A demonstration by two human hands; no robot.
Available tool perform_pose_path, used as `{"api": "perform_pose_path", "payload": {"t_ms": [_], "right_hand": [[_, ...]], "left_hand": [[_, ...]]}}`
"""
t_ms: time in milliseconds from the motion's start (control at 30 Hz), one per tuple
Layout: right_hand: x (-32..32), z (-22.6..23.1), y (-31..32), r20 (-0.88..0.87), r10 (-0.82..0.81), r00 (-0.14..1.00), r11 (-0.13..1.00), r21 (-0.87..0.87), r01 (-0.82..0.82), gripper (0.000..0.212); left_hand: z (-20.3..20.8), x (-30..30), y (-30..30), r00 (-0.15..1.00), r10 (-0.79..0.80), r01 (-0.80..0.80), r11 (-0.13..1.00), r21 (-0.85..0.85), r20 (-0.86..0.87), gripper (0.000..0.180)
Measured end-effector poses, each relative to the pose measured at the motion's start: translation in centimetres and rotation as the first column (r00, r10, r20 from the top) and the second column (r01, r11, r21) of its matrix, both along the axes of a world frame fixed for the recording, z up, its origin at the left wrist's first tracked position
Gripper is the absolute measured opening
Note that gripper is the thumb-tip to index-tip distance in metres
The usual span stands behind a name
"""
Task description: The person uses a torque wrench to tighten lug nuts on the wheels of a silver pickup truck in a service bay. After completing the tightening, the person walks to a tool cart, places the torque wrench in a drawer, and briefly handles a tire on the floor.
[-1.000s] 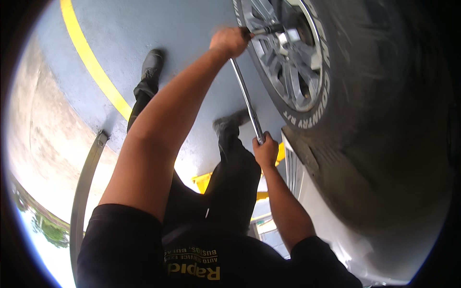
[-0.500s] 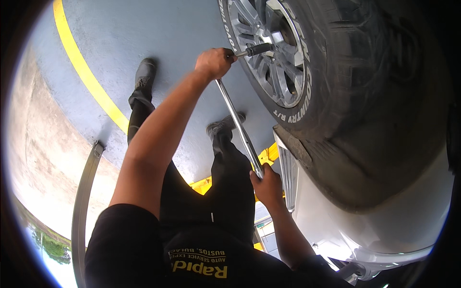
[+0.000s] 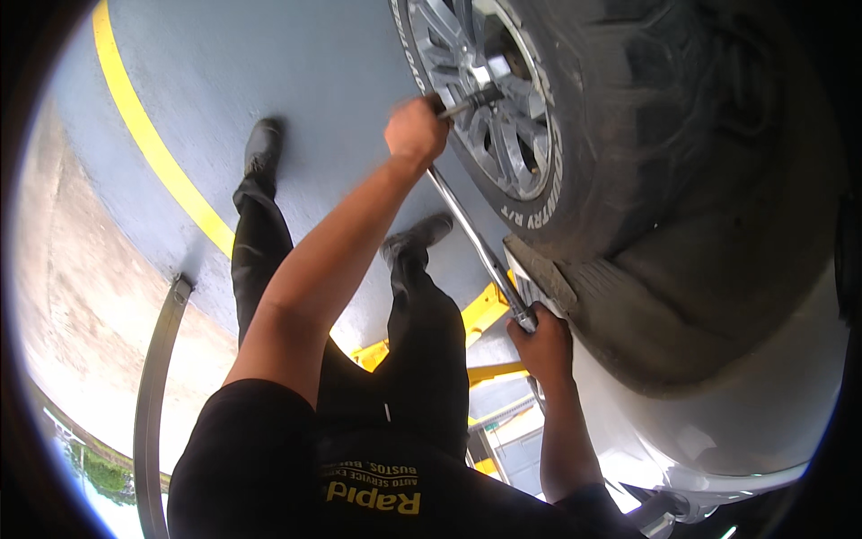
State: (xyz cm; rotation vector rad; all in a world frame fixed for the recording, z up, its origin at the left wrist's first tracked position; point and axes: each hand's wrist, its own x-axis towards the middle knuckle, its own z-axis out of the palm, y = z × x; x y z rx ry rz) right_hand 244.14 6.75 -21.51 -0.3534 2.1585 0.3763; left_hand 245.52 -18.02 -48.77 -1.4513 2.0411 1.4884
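Grey metal rail (image 3: 154, 395), one, far left, standing beside pale concrete.

Yellow floor line (image 3: 153, 148), one, curving over blue-grey paint, right of the rail.

Dark boots, a pair, mine: the left boot (image 3: 263, 148) out on the paint, the right boot (image 3: 420, 238) nearer the car.

Left hand (image 3: 417, 130), mine: fingers wrapped round the far end of the chrome bar (image 3: 471, 229), covering the joint where the bar meets the socket extension.

Chrome bar, one, slanting from my left hand at the far end to my right hand at the near end.

Socket extension (image 3: 461, 107), one, dark-tipped, reaching rightward to the wheel (image 3: 516, 148); I cannot tell how its tip is seated.

Yellow frame (image 3: 485, 310), one, low behind the bar.

Wheel, one, silver-grey, spoked, far side, within the black tyre (image 3: 620, 135).

Right hand (image 3: 545, 346), mine: fingers curled round the near end of the bar, just beside the car.

White bodywork (image 3: 718, 440), near right, below the dark wheel arch.

Change over the last half second: my right hand and the bar's near end have moved rightward toward the bodywork, while the wheel sits further left in view, so my head has probably shifted too. The extension stays at the wheel; I judge the bar to be mid-swing, with both grips kept.
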Motion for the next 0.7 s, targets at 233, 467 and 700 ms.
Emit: {"api": "perform_pose_path", "payload": {"t_ms": [233, 467, 700], "right_hand": [[4.6, -6.0, 2.4, -0.098, 0.001, 0.995, 1.000, 0.023, 0.001, 0.029], [1.5, 1.1, -3.9, 0.014, 0.026, 1.000, 0.995, 0.096, -0.027, 0.035], [5.6, -5.2, -0.6, -0.132, 0.110, 0.985, 0.979, 0.185, -0.084, 0.031]], "left_hand": [[-1.2, -0.8, -0.7, 0.945, -0.315, 0.306, 0.946, 0.104, 0.084, 0.044], [-1.0, -1.4, -3.6, 0.940, -0.326, 0.306, 0.937, 0.169, 0.102, 0.048], [-2.2, -1.3, -1.1, 0.965, -0.261, 0.257, 0.963, 0.078, 0.041, 0.051]]}}
